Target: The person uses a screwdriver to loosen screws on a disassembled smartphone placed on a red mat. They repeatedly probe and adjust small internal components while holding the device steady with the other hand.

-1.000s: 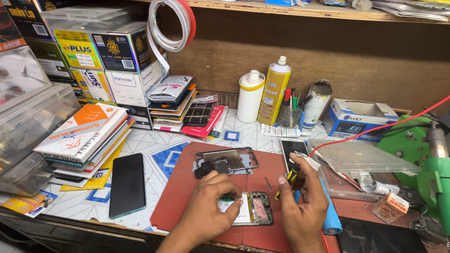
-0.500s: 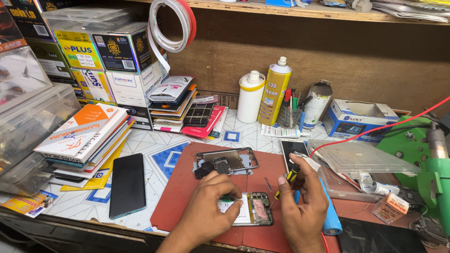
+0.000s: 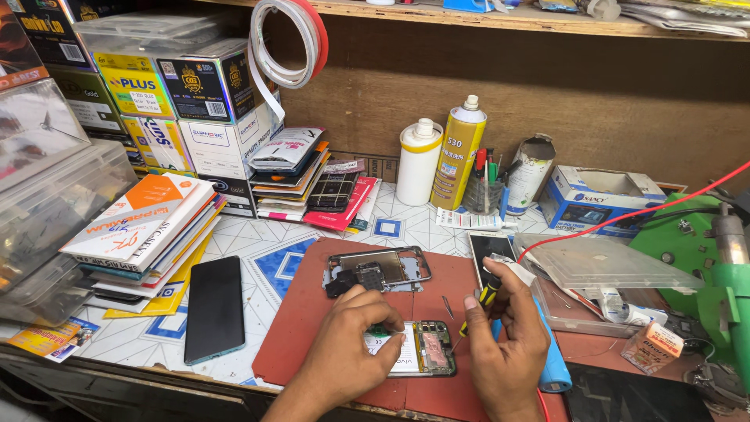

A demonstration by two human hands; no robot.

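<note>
Nothing moved; pen cup (image 3: 482, 195) holds pens, left hand (image 3: 351, 344) on opened phone (image 3: 414, 349).

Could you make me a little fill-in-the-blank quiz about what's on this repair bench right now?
1. The left hand presses on an opened ____ lying on the mat.
2. The right hand holds a ____ with a black and yellow handle.
3. The mat under the hands is ____ in colour.
4. The dark phone lies screen up to the ____ of the mat.

Missing words: phone; screwdriver; red; left
</note>
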